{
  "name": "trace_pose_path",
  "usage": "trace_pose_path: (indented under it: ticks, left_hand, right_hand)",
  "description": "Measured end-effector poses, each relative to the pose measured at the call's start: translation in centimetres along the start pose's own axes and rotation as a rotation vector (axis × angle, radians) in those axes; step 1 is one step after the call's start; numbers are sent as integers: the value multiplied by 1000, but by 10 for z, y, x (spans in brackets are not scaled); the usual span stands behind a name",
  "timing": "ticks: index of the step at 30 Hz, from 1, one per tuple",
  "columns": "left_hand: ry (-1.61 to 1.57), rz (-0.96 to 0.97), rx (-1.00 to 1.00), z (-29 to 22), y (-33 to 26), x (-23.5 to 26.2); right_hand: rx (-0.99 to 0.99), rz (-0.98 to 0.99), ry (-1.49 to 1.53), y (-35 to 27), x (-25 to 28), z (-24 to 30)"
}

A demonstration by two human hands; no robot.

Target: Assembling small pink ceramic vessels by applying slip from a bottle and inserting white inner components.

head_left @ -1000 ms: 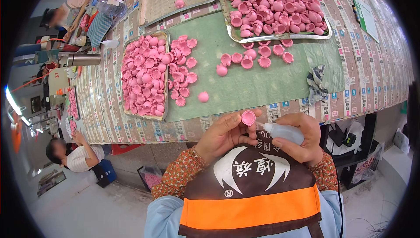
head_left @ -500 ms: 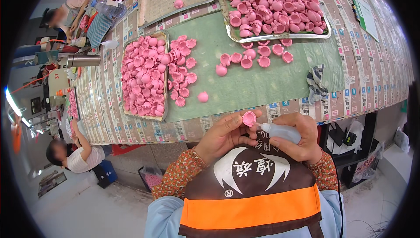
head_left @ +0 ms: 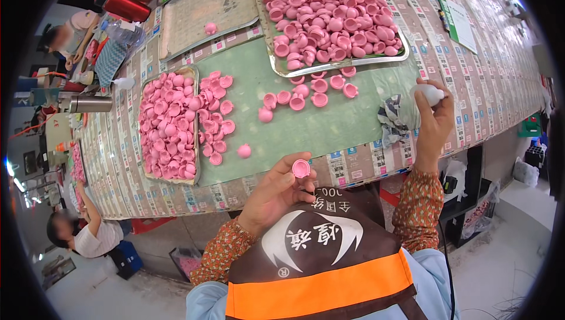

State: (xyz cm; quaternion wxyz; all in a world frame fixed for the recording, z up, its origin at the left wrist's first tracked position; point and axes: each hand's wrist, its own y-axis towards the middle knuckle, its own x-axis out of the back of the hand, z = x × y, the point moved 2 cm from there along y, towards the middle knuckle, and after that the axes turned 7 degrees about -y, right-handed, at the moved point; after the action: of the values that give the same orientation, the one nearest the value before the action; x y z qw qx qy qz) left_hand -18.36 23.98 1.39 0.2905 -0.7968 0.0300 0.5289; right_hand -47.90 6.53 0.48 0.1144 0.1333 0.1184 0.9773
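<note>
My left hand (head_left: 276, 192) holds a small pink cap (head_left: 301, 168) between its fingertips, close to my chest at the table's near edge. My right hand (head_left: 434, 117) is raised at the right over the table, gripping a small white squeeze bottle (head_left: 428, 93). A metal tray (head_left: 194, 137) at the left is filled with several pink caps (head_left: 167, 126), and more spill onto the green mat (head_left: 306, 123). A bigger metal tray (head_left: 282, 68) behind holds a heap of pink caps (head_left: 332, 20).
A crumpled grey rag (head_left: 394, 121) lies on the mat by my right hand. A flat empty tray (head_left: 203, 11) sits further back, a red flask (head_left: 123, 6) and a steel flask (head_left: 88, 104) at the left. Two other people (head_left: 82, 235) are beside the table's left end.
My right hand has pulled the white bottle away from the cap and swung it up to the right. My left hand stays near my chest with the pink cap.
</note>
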Motion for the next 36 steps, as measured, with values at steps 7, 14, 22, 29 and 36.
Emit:
trace_pose_path:
  ticks: [7, 14, 22, 29, 36]
  left_hand:
    - [64, -8, -55, -1, -4, 2]
    - [85, -36, -113, -3, -6, 8]
    - [107, -1, -113, -5, -2, 2]
    - [78, -7, -135, -6, -5, 4]
    - [22, -30, -122, -3, -5, 7]
  right_hand:
    - [-63, 54, -113, 16, -9, -27]
    - [384, -360, -644, -5, -14, 11]
    - [420, 253, -663, -30, -81, 46]
    - [308, 484, -576, -28, -84, 34]
    - [44, 788, -529, -49, -75, 55]
